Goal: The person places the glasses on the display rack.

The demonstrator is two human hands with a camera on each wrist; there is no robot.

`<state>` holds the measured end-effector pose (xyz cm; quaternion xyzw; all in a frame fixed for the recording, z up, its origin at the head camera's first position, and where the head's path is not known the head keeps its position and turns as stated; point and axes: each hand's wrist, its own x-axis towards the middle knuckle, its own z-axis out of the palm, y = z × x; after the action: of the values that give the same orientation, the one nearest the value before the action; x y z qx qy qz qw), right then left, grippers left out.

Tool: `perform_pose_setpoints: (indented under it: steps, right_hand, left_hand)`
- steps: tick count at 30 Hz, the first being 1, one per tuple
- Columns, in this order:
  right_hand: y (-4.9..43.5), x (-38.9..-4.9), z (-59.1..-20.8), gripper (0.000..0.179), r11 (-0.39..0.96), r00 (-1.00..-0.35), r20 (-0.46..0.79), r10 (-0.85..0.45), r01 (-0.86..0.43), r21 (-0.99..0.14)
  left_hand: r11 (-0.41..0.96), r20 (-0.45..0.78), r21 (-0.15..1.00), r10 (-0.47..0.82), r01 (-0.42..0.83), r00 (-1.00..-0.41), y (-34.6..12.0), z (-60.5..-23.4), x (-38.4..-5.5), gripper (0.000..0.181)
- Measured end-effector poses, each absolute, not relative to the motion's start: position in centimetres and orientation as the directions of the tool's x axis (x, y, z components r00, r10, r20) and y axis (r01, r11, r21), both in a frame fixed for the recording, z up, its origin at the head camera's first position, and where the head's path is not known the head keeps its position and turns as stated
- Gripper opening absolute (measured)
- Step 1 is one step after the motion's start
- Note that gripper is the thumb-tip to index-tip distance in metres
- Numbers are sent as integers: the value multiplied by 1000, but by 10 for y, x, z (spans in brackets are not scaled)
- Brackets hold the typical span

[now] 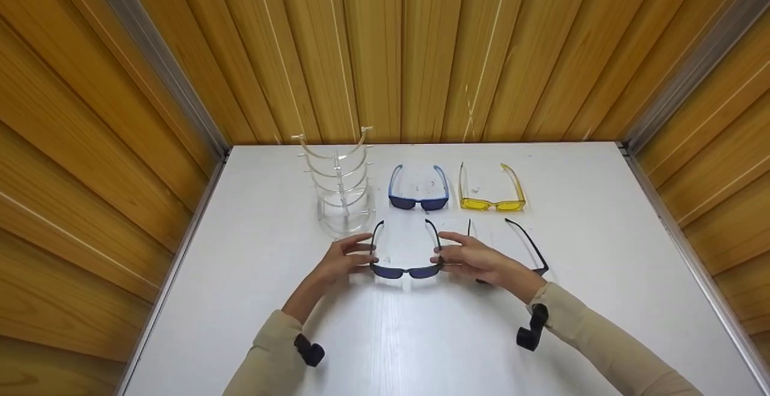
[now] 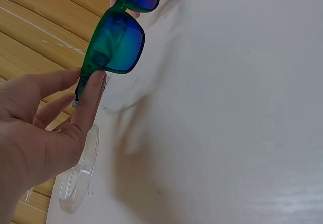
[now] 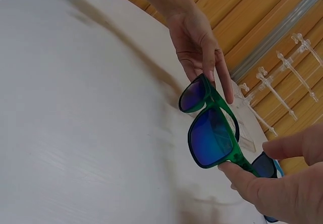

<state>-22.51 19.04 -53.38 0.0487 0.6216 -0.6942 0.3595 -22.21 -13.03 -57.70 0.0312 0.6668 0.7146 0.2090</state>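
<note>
A pair of green-framed sunglasses [image 3: 209, 141] with blue mirrored lenses is held between both hands, its lenses toward the person and its arms unfolded and pointing away. By the hinge at one end, my left hand [image 1: 341, 260] pinches the frame between thumb and fingers, as the left wrist view shows. My right hand [image 1: 472, 257] grips the opposite hinge the same way. Shadows of hands and frame fall on the white table [image 1: 385, 336] beneath. Partly behind the right hand lies another dark pair of glasses [image 1: 530, 242], its front mostly covered.
Beyond the left hand stands a clear display rack [image 1: 338, 173] with several curved tiers. Blue-framed sunglasses [image 1: 418, 204] and yellow glasses [image 1: 493, 205] rest farther back, arms unfolded. Wood-patterned panels [image 1: 373, 53] enclose the table's back and sides.
</note>
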Motion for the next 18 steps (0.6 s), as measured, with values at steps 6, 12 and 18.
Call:
perform_pose_setpoints:
  steps: [6,12,18]
  right_hand:
    - [193,-222,-534,70,10,-740,-476,-476,536,-844]
    - [190,-221,-534,71,37,-748,-466,-472,512,-858]
    - [183,-221,-538,72,34,-763,-454,-460,495,-868]
  left_hand:
    - [-29,-239,964,332,-263,-912,-136,-574,-215,61]
    - [-43,-242,962,320,-269,-916,-141,-574,-212,62]
    - [-68,-244,958,314,-278,-918,-148,-573,-206,63]
